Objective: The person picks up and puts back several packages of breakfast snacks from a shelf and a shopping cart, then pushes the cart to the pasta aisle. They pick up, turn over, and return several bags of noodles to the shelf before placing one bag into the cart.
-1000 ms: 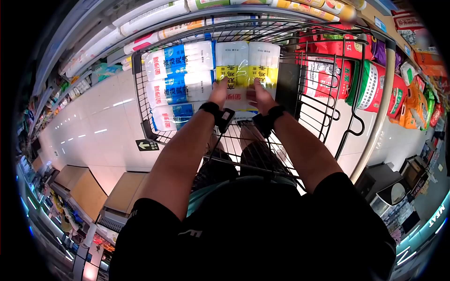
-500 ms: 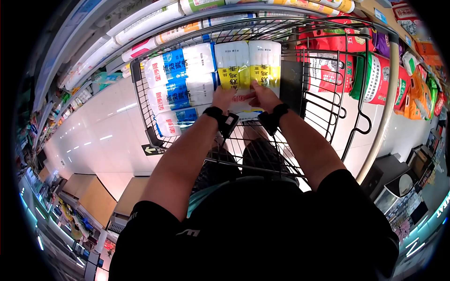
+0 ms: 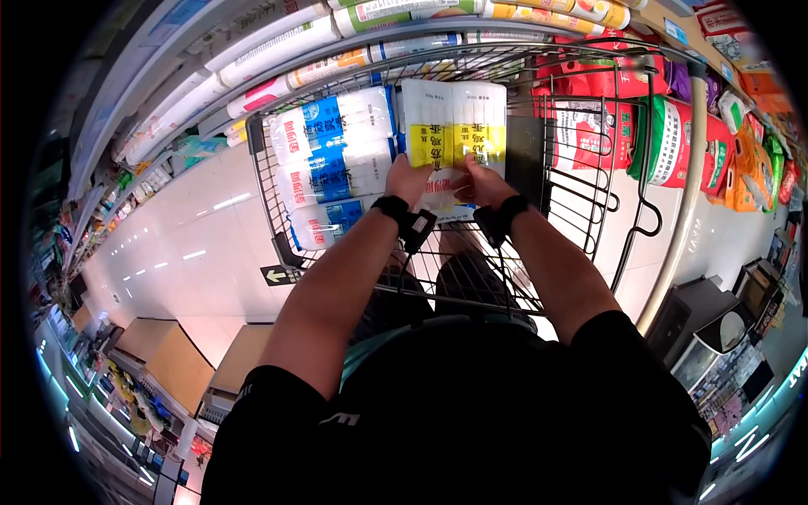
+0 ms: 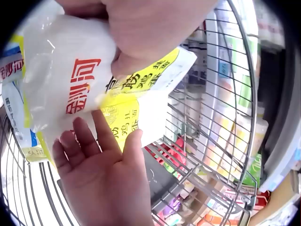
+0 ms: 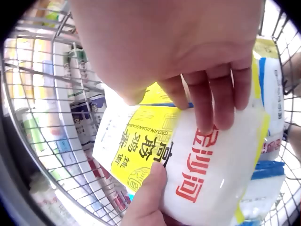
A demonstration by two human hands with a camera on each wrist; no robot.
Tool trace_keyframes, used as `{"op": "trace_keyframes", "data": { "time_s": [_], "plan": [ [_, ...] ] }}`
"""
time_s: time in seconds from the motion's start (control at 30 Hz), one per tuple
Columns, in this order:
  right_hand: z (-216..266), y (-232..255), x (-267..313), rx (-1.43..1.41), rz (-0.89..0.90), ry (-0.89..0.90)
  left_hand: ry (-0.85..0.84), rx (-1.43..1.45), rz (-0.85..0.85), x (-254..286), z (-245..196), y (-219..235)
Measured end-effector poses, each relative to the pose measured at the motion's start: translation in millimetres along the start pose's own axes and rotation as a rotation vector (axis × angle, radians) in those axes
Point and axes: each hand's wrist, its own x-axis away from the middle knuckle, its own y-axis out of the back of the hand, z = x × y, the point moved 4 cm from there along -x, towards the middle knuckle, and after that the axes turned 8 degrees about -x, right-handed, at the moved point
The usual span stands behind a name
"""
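Observation:
Two white packs of dried noodles with yellow bands, the left pack (image 3: pixel 429 109) and the right pack (image 3: pixel 481 105), lie side by side in a shopping cart (image 3: pixel 539 181). My left hand (image 3: pixel 408 181) grips the near end of the left pack, its thumb (image 5: pixel 151 186) over the wrapper. Around the near end of the right pack is my right hand (image 3: pixel 486 183), its fingers (image 4: pixel 84 134) fairly straight and touching the wrapper from beside. Blue-banded noodle packs (image 3: pixel 362 118) are stacked in rows to the left.
Shelves (image 3: pixel 337 42) of packaged goods run along the cart's far side. Red and green bags (image 3: pixel 673 139) stand beyond its handle (image 3: pixel 686 210). A dark panel (image 3: pixel 526 143) lies in the cart, right of the packs. Cardboard-coloured boxes (image 3: pixel 177 353) stand on the floor behind.
Both hands have slid from the yellow bands down to the packs' near ends. The left yellow-banded pack has shifted slightly right, away from the blue-banded ones.

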Motion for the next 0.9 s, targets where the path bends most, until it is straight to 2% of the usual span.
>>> {"op": "trace_keyframes", "data": {
  "time_s": [0.07,0.1,0.13,0.17,0.2,0.23,0.27,0.3,0.33,0.37,0.4,0.43,0.5,0.53,0.57,0.6,0.63,0.67,0.7,0.73,0.77,0.83,0.9],
  "plan": [
    [11.9,-8.9,15.0,0.076,-0.033,0.065,-0.038,-0.205,0.024,19.8,-23.3,18.9],
    [26.7,-15.4,23.7,0.312,-0.077,0.253,-0.052,-0.208,0.017,24.5,-27.9,28.1],
    [41.5,-26.6,39.3,0.545,-0.127,0.441,-0.106,-0.227,0.079,29.8,-31.1,37.3],
    [50.5,-35.3,55.2,0.543,-0.128,0.461,-0.164,-0.247,0.138,34.4,-35.6,48.2],
    [72.1,-57.2,88.4,0.804,-0.171,0.768,-0.226,-0.461,0.166,39.3,-40.6,61.4],
    [85.1,-80.0,122.9,1.061,-0.220,1.073,-0.275,-0.582,0.243,64.9,-67.2,79.6],
    [90.9,-98.0,146.1,1.206,-0.197,1.201,-0.299,-0.726,0.295,78.5,-77.0,90.1],
    [91.2,-108.9,161.2,1.202,-0.213,1.226,-0.321,-0.871,0.346,91.4,-82.1,98.9],
    [85.5,-125.6,176.8,1.301,-0.101,1.320,-0.491,-0.972,0.329,110.1,-90.1,107.6],
    [79.3,-140.9,191.6,1.402,0.012,1.414,-0.589,-1.133,0.290,127.8,-97.6,114.4],
    [65.7,-146.7,188.9,1.469,0.077,1.346,-0.652,-1.216,0.291,142.7,-105.7,120.5],
    [50.3,-155.3,180.1,1.540,0.103,1.140,-0.713,-1.301,0.286,158.3,-113.8,128.0],
    [28.2,-180.7,193.2,1.508,0.190,1.114,-0.915,-1.436,0.275,197.9,-135.9,145.1],
    [19.6,-195.1,204.9,1.402,0.144,0.957,-1.038,-1.458,0.231,226.2,-151.5,156.6],
    [10.6,-209.0,217.2,1.292,0.102,0.805,-1.051,-1.476,0.192,251.5,-166.4,170.9],
    [8.0,-224.1,235.2,1.210,0.071,1.005,-1.062,-1.545,0.176,277.9,-181.7,184.6],
    [11.5,-244.7,261.8,1.146,0.048,1.039,-1.070,-1.614,0.167,300.2,-189.6,197.1],
    [15.0,-259.2,289.2,1.084,0.020,0.964,-1.248,-1.601,0.014,321.9,-195.8,211.4],
    [20.3,-274.7,319.1,1.023,-0.008,0.893,-1.261,-1.583,-0.103,352.6,-210.7,224.2],
    [22.9,-279.7,322.6,1.021,-0.074,1.040,-1.271,-1.539,-0.163,379.6,-226.3,239.9],
    [27.1,-282.5,322.5,0.899,0.085,1.324,-1.280,-1.492,-0.222,401.9,-239.2,254.6],
    [40.3,-294.2,352.8,0.679,0.125,1.367,-1.719,-1.050,-0.517,451.9,-252.9,292.0],
    [52.7,-302.8,382.0,0.528,0.191,1.309,-1.750,-0.771,-0.566,473.8,-254.0,322.6]
  ]
}}
